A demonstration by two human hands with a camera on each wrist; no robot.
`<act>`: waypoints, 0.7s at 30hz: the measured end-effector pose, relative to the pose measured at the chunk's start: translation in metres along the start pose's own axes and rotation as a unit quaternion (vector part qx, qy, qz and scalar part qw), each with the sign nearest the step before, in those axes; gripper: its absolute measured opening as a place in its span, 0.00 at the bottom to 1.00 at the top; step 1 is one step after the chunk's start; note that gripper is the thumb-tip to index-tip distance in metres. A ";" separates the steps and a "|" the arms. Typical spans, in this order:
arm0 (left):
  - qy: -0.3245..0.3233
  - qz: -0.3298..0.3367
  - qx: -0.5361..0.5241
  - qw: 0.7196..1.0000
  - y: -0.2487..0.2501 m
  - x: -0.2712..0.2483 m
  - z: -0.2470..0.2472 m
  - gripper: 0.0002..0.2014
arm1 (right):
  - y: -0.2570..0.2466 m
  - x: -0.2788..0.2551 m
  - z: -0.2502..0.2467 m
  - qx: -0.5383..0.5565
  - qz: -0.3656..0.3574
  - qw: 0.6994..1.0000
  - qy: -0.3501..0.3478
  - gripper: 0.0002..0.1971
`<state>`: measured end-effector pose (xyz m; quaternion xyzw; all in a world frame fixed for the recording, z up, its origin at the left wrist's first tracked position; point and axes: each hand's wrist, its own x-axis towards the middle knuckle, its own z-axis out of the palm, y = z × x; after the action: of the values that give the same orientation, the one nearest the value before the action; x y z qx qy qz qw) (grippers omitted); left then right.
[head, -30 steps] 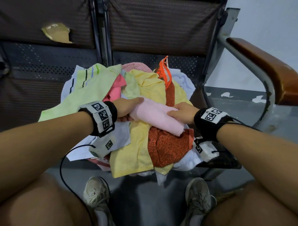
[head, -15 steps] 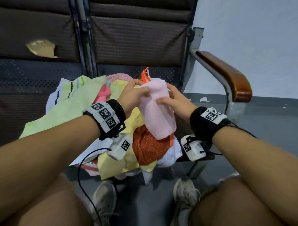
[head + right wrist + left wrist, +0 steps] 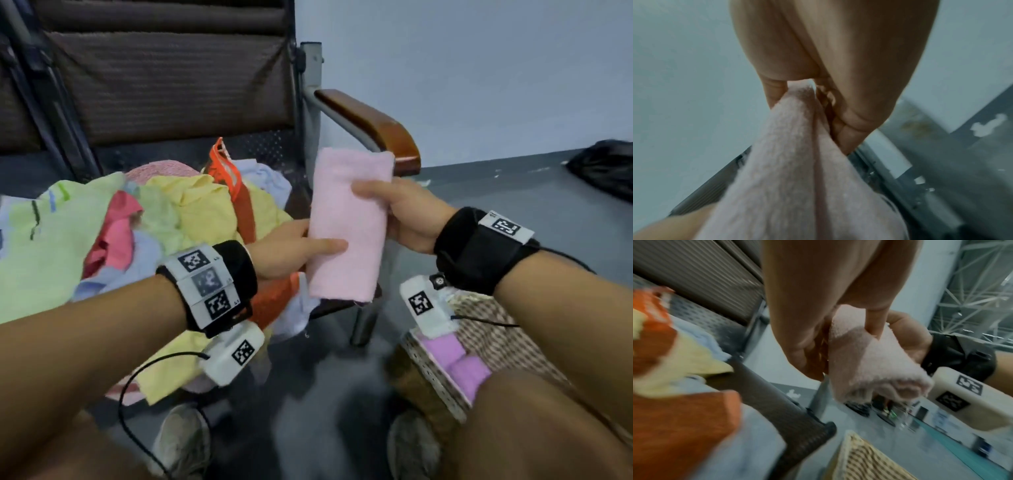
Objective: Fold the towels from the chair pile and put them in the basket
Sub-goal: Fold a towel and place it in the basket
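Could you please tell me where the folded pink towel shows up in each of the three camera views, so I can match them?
Head: the pink towel stands upright at centre, held between the left hand and right hand.
Left wrist: right of centre, pinched below the fingers.
Right wrist: fills the lower middle, running up into the grip.
Shared landmark: the chair's brown mesh backrest, at upper left in the left wrist view.

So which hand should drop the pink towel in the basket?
Probably the right hand: it grips the pink towel and hangs nearly over the basket. The left hand is nearer the chair pile.
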<state>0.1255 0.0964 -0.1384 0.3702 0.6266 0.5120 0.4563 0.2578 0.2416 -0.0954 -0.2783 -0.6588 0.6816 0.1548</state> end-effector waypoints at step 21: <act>-0.135 -0.321 0.301 0.888 -0.164 0.202 0.304 0.31 | 0.310 -0.077 -0.243 0.102 0.254 0.876 0.396 0.03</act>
<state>0.3525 0.3439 -0.3565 0.3340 0.7673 0.0696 0.5430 0.5090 0.3687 -0.3814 -0.6654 -0.3756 0.5940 0.2517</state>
